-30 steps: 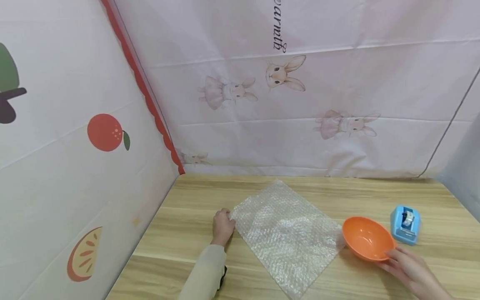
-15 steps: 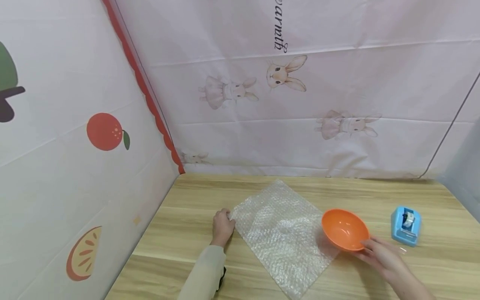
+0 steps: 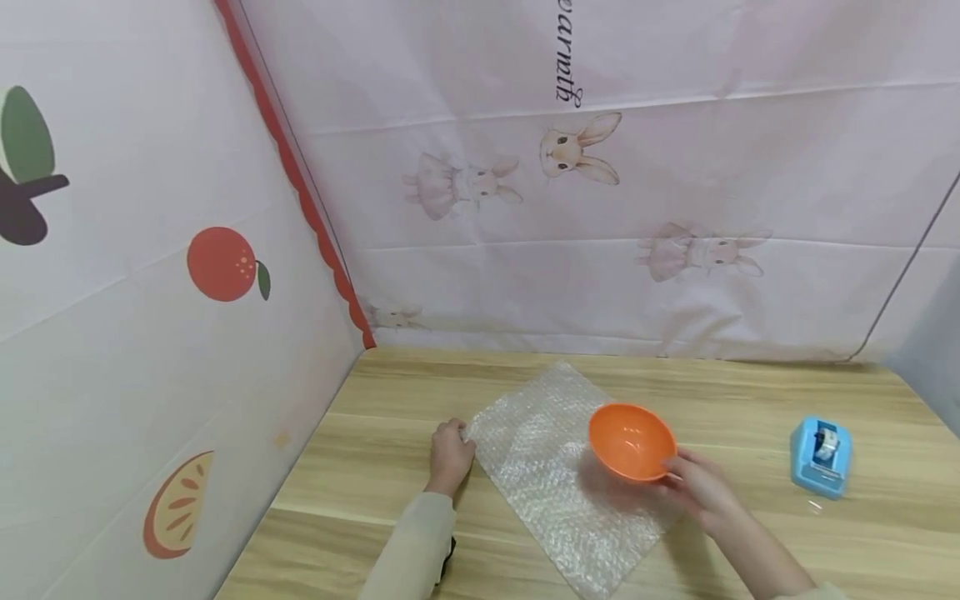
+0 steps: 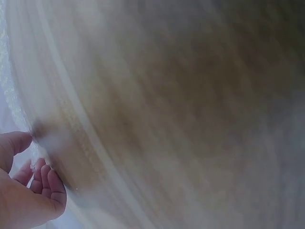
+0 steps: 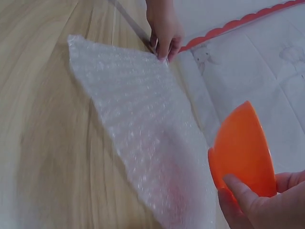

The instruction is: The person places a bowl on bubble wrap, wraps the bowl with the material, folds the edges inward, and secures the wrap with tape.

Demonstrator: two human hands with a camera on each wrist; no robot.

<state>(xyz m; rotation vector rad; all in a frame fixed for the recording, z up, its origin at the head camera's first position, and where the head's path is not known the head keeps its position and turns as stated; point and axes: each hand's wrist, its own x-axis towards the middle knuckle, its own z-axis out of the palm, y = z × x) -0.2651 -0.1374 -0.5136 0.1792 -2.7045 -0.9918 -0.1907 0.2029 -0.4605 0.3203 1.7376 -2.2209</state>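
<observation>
A sheet of bubble wrap [image 3: 555, 467] lies turned cornerwise on the wooden table. My left hand [image 3: 452, 457] pinches its left corner, as the right wrist view also shows with the hand [image 5: 164, 36] at the sheet's far end. An orange bowl [image 3: 632, 442] is held above the sheet's right half, its shadow falling on the plastic. My right hand [image 3: 701, 487] grips the bowl's right side, thumb at the rim and fingers beneath. In the right wrist view the bowl [image 5: 245, 150] appears side-on. The left wrist view catches curled fingers [image 4: 45, 179] near the sheet's edge.
A blue tape dispenser [image 3: 821, 457] stands to the right, with a small clear scrap [image 3: 815, 507] in front of it. Bare wood [image 3: 405, 383] shows left of the sheet. Fabric walls [image 3: 495, 292] printed with rabbits and fruit border the table at the back and left.
My right hand has carried the orange bowl leftward, from the sheet's right corner to over its right half. The left hand stays at the left corner.
</observation>
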